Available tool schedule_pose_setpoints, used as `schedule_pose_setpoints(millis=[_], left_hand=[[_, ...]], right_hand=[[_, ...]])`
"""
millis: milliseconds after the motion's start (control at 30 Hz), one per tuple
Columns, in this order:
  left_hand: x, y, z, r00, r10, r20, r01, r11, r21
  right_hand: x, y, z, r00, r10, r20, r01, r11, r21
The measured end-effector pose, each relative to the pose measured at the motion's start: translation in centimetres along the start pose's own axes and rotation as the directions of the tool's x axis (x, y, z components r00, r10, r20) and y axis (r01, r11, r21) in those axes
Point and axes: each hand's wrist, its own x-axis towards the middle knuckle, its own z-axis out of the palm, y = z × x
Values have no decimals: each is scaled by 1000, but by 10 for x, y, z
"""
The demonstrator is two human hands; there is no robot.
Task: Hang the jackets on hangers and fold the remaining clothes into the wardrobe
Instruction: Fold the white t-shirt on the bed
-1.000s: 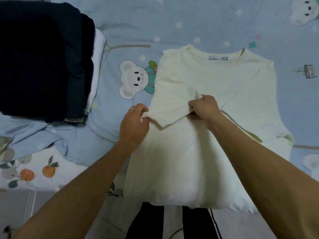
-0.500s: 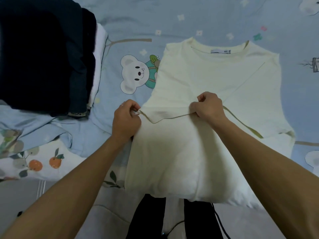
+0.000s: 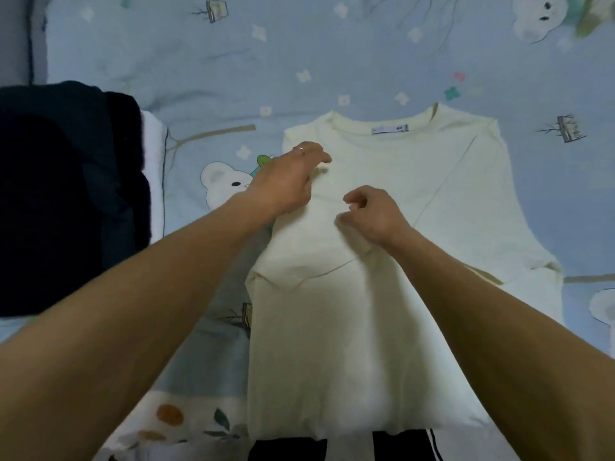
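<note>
Both hands work over a cream T-shirt [image 3: 382, 294] spread flat on a blue bedsheet [image 3: 233, 61] printed with bears. To the left, a stack of dark folded clothes [image 3: 66, 194] sits on the sheet, with a white garment [image 3: 154, 134] showing along its right edge. Next comes the left hand [image 3: 286, 184], palm down with fingers extended and relaxed, resting on the shirt's left shoulder where the sleeve has been folded in; a ring [image 3: 301, 149] shows on one finger. Just beside it, the right hand [image 3: 372, 216] hovers over the chest of the shirt with fingers loosely curled, holding nothing. Further right, the other sleeve lies folded inward across the body. The collar label [image 3: 389, 129] faces up near the neckline. Below the hem, black trousers [image 3: 289, 450] with a white stripe show.
</note>
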Motion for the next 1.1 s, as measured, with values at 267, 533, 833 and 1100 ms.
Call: schedule_pose_setpoints(millis=[267, 533, 833, 1100], left_hand=[[60, -19, -34, 943, -203, 264, 29, 841, 540], [46, -20, -2, 953, -301, -21, 263, 794, 547], [11, -27, 58, 983, 153, -104, -103, 921, 375], [-37, -18, 78, 989, 88, -122, -41, 940, 340]], right_hand=[[7, 10, -1, 988, 96, -121, -73, 981, 177], [8, 9, -6, 974, 65, -216, -104, 979, -174], [1, 33, 24, 839, -544, 5, 362, 551, -752], [-26, 42, 49, 933, -360, -6, 228, 604, -763]])
